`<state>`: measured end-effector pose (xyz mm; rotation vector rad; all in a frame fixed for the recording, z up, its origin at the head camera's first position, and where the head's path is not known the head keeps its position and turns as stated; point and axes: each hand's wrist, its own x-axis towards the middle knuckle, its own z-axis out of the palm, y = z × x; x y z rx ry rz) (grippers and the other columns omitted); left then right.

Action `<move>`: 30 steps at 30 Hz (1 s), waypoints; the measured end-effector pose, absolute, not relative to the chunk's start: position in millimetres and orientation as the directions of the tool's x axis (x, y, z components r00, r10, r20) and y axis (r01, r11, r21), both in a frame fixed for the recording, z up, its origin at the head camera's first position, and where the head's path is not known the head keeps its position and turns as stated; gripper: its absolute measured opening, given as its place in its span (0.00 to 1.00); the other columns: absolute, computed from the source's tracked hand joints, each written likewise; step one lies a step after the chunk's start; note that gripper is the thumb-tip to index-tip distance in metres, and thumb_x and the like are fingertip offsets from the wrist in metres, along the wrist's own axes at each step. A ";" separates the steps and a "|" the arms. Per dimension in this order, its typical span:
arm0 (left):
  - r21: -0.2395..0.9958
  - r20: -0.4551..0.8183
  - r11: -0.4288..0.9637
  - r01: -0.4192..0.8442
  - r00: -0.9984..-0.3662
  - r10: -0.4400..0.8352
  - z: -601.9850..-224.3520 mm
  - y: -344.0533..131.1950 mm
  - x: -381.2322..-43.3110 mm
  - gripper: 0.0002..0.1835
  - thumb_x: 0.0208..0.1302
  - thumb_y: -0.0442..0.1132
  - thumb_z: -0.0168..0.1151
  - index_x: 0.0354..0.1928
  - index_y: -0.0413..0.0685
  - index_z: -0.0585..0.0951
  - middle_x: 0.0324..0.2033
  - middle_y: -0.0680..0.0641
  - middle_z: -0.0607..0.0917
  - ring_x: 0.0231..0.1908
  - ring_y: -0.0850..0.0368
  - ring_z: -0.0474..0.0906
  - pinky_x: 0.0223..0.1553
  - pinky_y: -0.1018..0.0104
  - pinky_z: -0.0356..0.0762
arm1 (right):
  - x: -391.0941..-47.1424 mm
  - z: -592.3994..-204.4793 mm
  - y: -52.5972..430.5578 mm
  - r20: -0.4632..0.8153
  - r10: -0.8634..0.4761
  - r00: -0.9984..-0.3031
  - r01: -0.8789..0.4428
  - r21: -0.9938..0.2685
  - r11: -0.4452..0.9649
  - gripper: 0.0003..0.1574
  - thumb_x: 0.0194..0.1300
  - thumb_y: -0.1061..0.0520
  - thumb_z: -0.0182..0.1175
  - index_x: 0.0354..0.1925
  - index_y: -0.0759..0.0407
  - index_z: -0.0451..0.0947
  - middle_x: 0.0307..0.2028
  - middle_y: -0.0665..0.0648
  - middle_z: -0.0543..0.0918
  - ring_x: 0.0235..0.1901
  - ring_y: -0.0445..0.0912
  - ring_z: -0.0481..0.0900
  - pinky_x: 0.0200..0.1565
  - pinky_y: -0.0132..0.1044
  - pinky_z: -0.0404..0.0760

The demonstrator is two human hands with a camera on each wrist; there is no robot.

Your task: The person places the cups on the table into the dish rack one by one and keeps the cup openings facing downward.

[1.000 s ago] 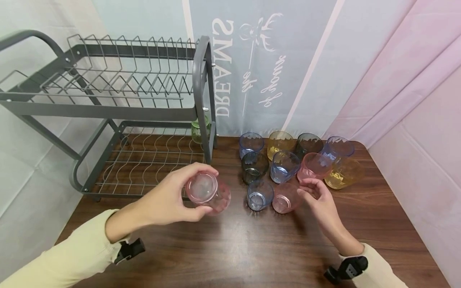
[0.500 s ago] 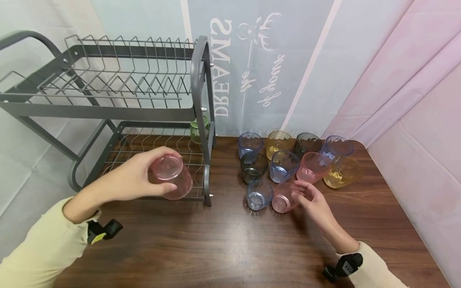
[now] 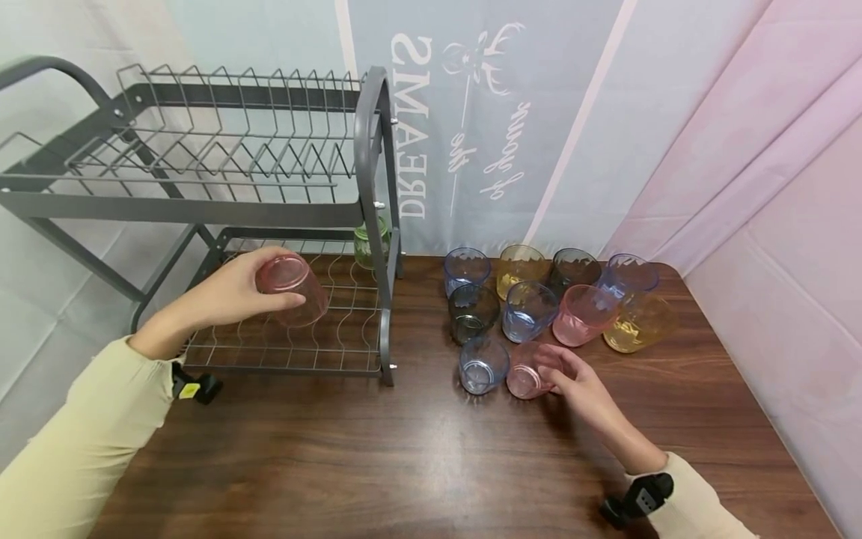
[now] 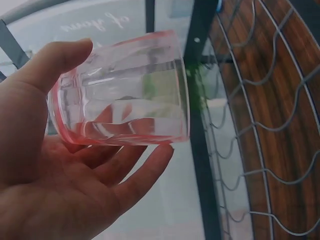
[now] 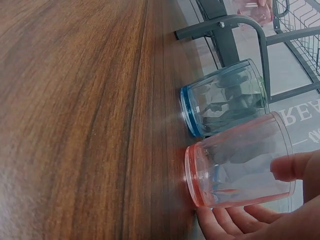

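My left hand (image 3: 229, 296) grips a pink drinking glass (image 3: 299, 296) by its base end, thumb on one side and fingers on the other. That glass is upside down, its rim facing the wire lower shelf (image 3: 337, 340) of the dish rack. In the left wrist view the clear-walled glass (image 4: 125, 100) shows a gap above the wires. On the table my right hand (image 3: 582, 393) holds a second pink glass (image 3: 524, 374), which stands upright. Thumb and fingers lie on opposite sides of this glass (image 5: 240, 165) in the right wrist view. Beside it stands a light blue glass (image 3: 481, 370).
Several more tumblers stand behind on the wooden table (image 3: 431, 464), including a grey glass (image 3: 474, 318), a pink glass (image 3: 582, 322) and a yellow glass (image 3: 636, 329). A green glass (image 3: 367, 247) sits at the lower shelf's back right. The rack's upper tier (image 3: 236, 213) overhangs the lower shelf.
My left hand has carried its pink glass leftward from beside the rack to over the lower shelf, then farther back. My right hand has moved slightly left, closer around the front pink glass.
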<state>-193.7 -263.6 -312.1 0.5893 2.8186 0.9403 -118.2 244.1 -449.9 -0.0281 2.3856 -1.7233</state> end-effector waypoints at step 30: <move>0.698 0.041 0.680 0.226 -0.960 0.277 -353.8 -244.8 -297.3 0.37 0.64 0.40 0.71 0.71 0.36 0.66 0.62 0.32 0.74 0.61 0.36 0.72 0.61 0.41 0.70 | -122.0 -449.7 244.8 -0.160 -0.178 -0.971 0.085 -0.925 0.370 0.30 0.75 0.62 0.51 0.71 0.70 0.66 0.63 0.70 0.75 0.43 0.41 0.76 0.42 0.34 0.78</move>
